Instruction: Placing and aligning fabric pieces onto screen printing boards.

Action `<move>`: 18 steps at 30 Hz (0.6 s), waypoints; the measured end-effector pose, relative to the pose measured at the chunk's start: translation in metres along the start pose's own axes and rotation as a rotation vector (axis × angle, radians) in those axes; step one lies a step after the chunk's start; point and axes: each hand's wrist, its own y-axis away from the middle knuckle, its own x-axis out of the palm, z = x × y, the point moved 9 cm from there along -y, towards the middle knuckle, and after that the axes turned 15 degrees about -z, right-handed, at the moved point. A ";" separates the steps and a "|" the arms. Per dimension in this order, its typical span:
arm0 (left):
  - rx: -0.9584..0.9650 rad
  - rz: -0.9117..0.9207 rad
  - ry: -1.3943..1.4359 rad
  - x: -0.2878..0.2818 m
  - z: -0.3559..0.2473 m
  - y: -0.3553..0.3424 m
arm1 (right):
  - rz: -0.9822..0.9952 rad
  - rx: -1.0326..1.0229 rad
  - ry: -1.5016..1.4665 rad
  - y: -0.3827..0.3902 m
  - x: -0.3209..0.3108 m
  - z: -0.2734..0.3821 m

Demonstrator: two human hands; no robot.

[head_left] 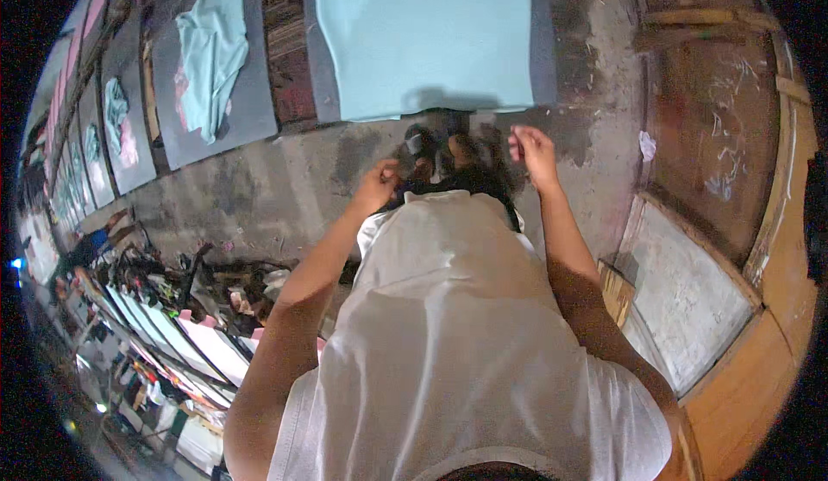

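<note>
Our left hand (376, 186) and right hand (536, 157) are loosely curled and seem to hold nothing. We judge the pale blue cloth (423, 37) at upper centre, lying flat, already spread; the crumpled cloth (213, 50) at upper left looks not yet spread.

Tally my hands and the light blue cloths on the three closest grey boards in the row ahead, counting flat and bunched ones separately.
Bare hands: 2 (left hand, right hand)
Flat light blue cloth: 1
Bunched light blue cloths: 2
Total: 5
</note>
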 end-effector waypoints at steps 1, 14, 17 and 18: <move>-0.266 -0.054 0.044 -0.009 0.032 0.008 | 0.029 0.039 0.081 -0.001 -0.004 -0.025; -0.315 -0.318 1.030 -0.048 -0.037 -0.004 | 0.240 0.359 -0.564 0.042 0.044 0.022; -0.219 -0.203 1.233 -0.042 -0.051 -0.027 | 0.276 0.291 -0.743 0.034 0.059 0.042; -0.279 -0.215 1.305 -0.040 -0.048 -0.034 | 0.255 0.272 -0.795 0.028 0.061 0.045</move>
